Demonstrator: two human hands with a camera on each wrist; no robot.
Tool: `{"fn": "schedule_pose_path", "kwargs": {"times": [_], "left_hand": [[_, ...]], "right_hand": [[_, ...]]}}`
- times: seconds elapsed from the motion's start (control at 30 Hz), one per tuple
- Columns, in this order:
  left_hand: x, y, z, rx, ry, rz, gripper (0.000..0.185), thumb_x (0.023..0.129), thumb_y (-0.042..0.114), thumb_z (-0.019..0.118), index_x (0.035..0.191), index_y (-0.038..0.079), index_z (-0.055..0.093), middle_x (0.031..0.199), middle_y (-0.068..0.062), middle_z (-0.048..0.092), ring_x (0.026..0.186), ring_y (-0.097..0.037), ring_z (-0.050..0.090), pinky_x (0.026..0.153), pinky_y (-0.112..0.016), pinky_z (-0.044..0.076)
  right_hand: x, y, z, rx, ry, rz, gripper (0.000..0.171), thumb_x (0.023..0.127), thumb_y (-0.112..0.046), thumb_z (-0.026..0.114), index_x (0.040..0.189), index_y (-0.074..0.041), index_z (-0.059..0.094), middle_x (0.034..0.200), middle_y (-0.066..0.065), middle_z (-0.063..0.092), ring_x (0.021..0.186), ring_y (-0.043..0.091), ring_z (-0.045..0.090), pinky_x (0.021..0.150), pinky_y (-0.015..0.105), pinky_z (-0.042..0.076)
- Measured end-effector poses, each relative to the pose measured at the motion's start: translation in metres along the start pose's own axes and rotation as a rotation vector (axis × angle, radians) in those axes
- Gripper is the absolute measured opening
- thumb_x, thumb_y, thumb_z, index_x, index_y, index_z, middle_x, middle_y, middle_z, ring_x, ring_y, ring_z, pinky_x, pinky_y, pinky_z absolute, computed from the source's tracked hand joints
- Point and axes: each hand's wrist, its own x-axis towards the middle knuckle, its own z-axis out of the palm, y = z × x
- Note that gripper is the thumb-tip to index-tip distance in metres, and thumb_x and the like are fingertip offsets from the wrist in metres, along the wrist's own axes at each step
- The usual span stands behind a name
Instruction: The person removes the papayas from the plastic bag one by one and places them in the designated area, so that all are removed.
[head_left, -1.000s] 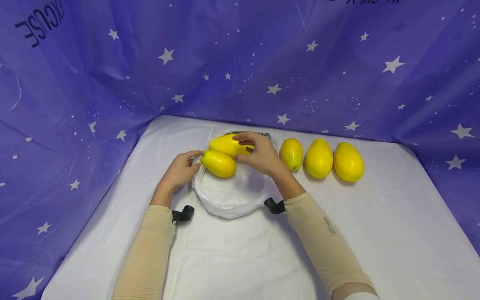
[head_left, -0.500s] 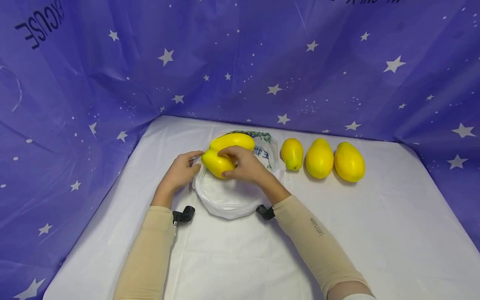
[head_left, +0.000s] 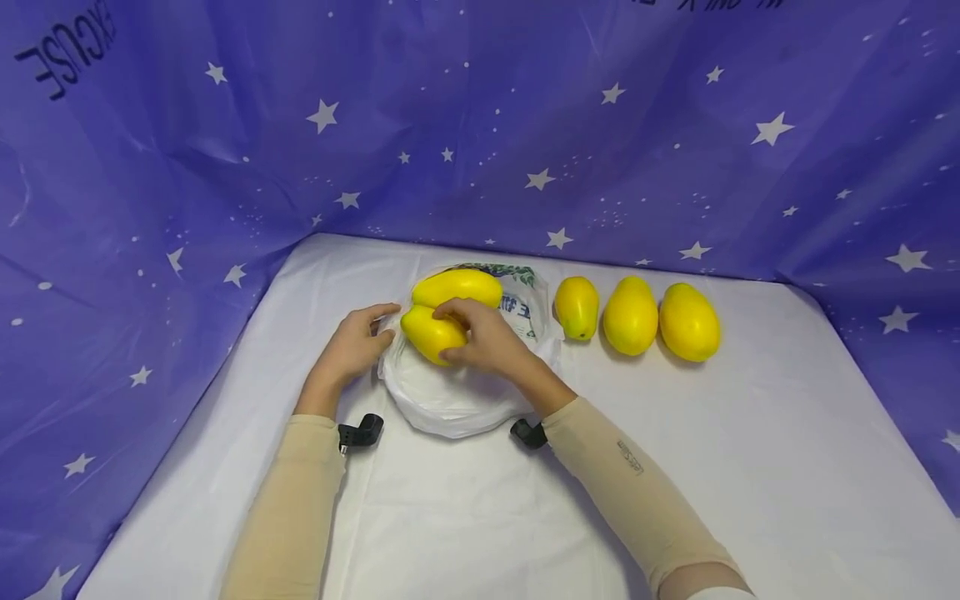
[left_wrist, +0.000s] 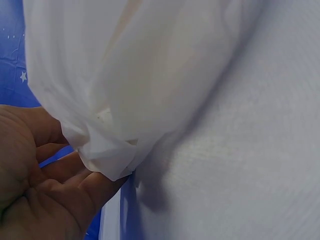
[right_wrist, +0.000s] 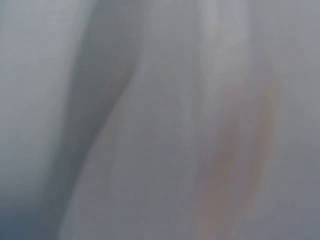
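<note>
Mangoes fill the head view: 2 sit in the mouth of the white plastic bag [head_left: 457,400], and the right hand [head_left: 483,337] curls its fingers round the nearer mango [head_left: 429,333], with the farther mango [head_left: 457,287] just behind it. The left hand [head_left: 352,346] pinches the bag's rim. 3 loose mangoes [head_left: 633,315] lie in a row on the white table [head_left: 750,483] to the right, so the bagging looks under halfway.

Left wrist view: fingers [left_wrist: 65,170] grip a bunched fold of bag [left_wrist: 115,150].

Right wrist view: only blurred white film; nothing can be told.
</note>
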Motion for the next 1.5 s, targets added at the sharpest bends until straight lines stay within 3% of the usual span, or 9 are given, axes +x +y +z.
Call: {"fn": "schedule_pose_path", "kwargs": {"times": [0.17, 0.37, 0.53, 0.97, 1.5], "left_hand": [[-0.001, 0.0, 0.0, -0.002, -0.008, -0.003, 0.046, 0.098, 0.012, 0.053, 0.143, 0.009, 0.049, 0.148, -0.016, 0.042, 0.133, -0.041, 0.04, 0.112, -0.051, 0.032], [0.001, -0.002, 0.0, 0.003, -0.009, -0.001, 0.046, 0.098, 0.012, 0.052, 0.144, 0.009, 0.048, 0.149, -0.017, 0.042, 0.134, -0.042, 0.039, 0.112, -0.052, 0.031], [0.001, -0.001, 0.001, 0.001, -0.008, 0.003, 0.046, 0.098, 0.012, 0.052, 0.144, 0.008, 0.048, 0.149, -0.016, 0.041, 0.135, -0.04, 0.037, 0.113, -0.052, 0.03], [0.0, -0.002, 0.002, 0.014, -0.008, 0.014, 0.046, 0.098, 0.011, 0.052, 0.144, 0.007, 0.048, 0.15, -0.016, 0.04, 0.136, -0.04, 0.037, 0.112, -0.053, 0.03], [0.0, -0.001, 0.002, 0.031, -0.013, 0.001, 0.047, 0.098, 0.011, 0.051, 0.144, 0.006, 0.047, 0.149, -0.018, 0.04, 0.137, -0.039, 0.035, 0.113, -0.051, 0.029]], "right_hand": [[-0.015, -0.001, -0.013, 0.062, 0.065, 0.019, 0.054, 0.074, -0.018, 0.084, 0.123, -0.018, 0.062, 0.123, -0.002, 0.06, 0.103, 0.02, 0.059, 0.088, 0.036, 0.053], [-0.033, 0.001, -0.037, 0.123, 0.16, 0.008, 0.054, 0.074, -0.018, 0.083, 0.123, -0.021, 0.061, 0.127, -0.004, 0.057, 0.102, 0.024, 0.06, 0.078, 0.034, 0.057], [-0.047, 0.005, -0.061, 0.147, 0.245, 0.013, 0.056, 0.075, -0.017, 0.084, 0.126, -0.023, 0.061, 0.131, -0.007, 0.056, 0.103, 0.026, 0.061, 0.079, 0.035, 0.058], [-0.083, 0.025, -0.115, 0.203, 0.467, 0.203, 0.054, 0.077, -0.021, 0.082, 0.126, -0.025, 0.062, 0.13, -0.008, 0.056, 0.106, 0.023, 0.06, 0.074, 0.04, 0.059], [-0.117, 0.053, -0.159, 0.162, 0.617, 0.352, 0.057, 0.078, -0.027, 0.081, 0.13, -0.021, 0.059, 0.133, -0.002, 0.052, 0.107, 0.025, 0.058, 0.085, 0.044, 0.055]]}}
